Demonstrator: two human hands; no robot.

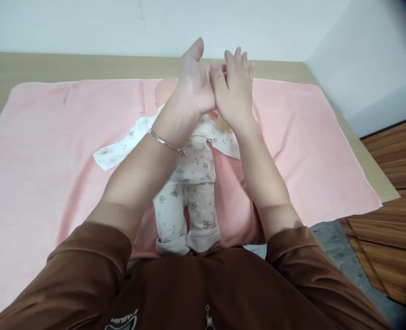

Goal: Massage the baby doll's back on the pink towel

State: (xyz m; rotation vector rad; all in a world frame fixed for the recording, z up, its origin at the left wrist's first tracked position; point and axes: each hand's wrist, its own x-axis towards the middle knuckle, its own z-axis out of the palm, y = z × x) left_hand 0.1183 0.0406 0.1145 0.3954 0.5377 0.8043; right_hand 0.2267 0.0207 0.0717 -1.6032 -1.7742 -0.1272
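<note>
Basically, hands meet at upper centre of frame, no object visible in either. Left hand: palm turned to the viewer, thumb out, looks relaxed; most of its fingers are hidden. Right hand: back showing, fingers extended, laid against the left's finger side. Can't see what's between them, if anything.

Baby doll, or what looks like one, in white printed top and trousers: mid-frame, head toward the top, cuffs toward the bottom, partly blocked by the left forearm. Lies on the pink blanket, spread over the counter.

Step reads as one hand pressing or rubbing the other. To do it well, I'd go light and even, cover palm and fingers, keep wrists loose, stay clear of the doll. Watch the bracelet on the left wrist: could snag fabric.
</note>
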